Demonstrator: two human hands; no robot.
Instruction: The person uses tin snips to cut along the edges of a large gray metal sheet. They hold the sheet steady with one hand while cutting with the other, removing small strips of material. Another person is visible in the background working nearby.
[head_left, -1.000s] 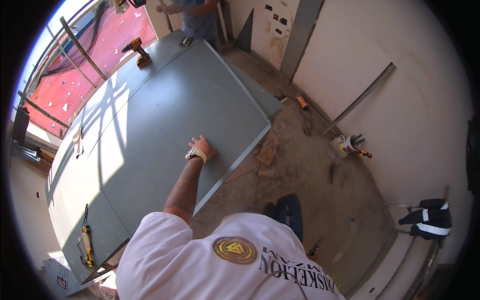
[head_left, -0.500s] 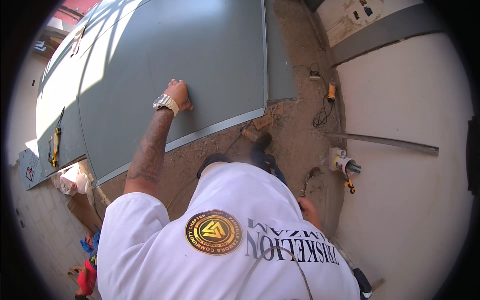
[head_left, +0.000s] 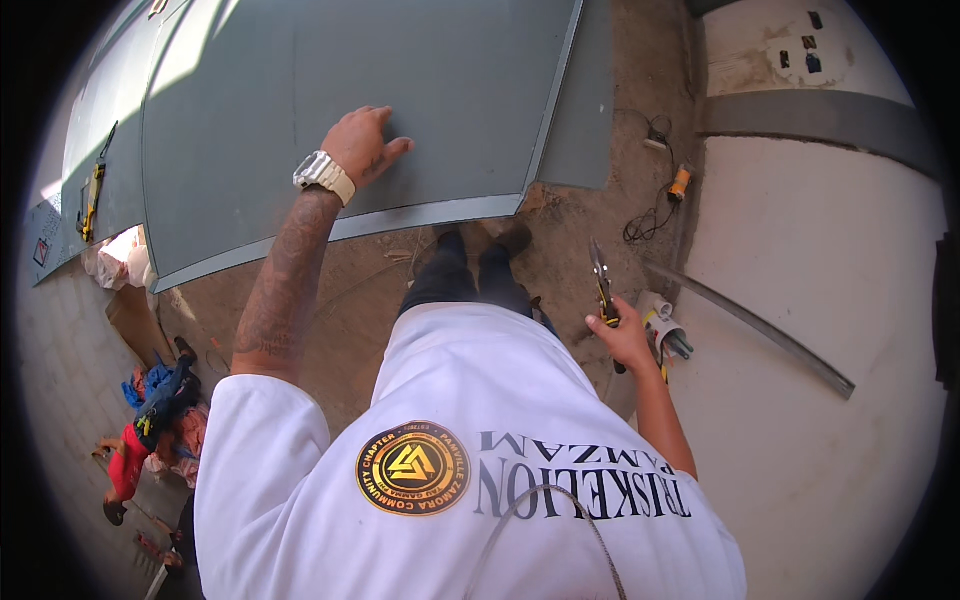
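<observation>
A wide grey sheet-metal panel (head_left: pixel 450 100) with a pale folded rim lies in front of me. My left hand (head_left: pixel 364 147), with a white watch (head_left: pixel 324 177) at the wrist, rests on the panel near its front edge. Its thumb stands apart from the fingers, and nothing shows in it. Out to the right, my right hand (head_left: pixel 626 338) is closed around the black and yellow handles of a pair of tin snips (head_left: pixel 604 290). Their metal blades point away from me, beyond the panel's front corner.
A yellow-handled tool (head_left: pixel 93 200) lies on the panel's left part. At right are a white bucket (head_left: pixel 660 325) of tools, a long metal strip (head_left: pixel 760 325) and an orange device (head_left: pixel 680 183) with a cord. Another person in red (head_left: pixel 130 460) is at lower left.
My right hand has come out from beside my body, raising the snips into fuller view. My left hand stays on the panel, its thumb now more spread. The view has shifted.
</observation>
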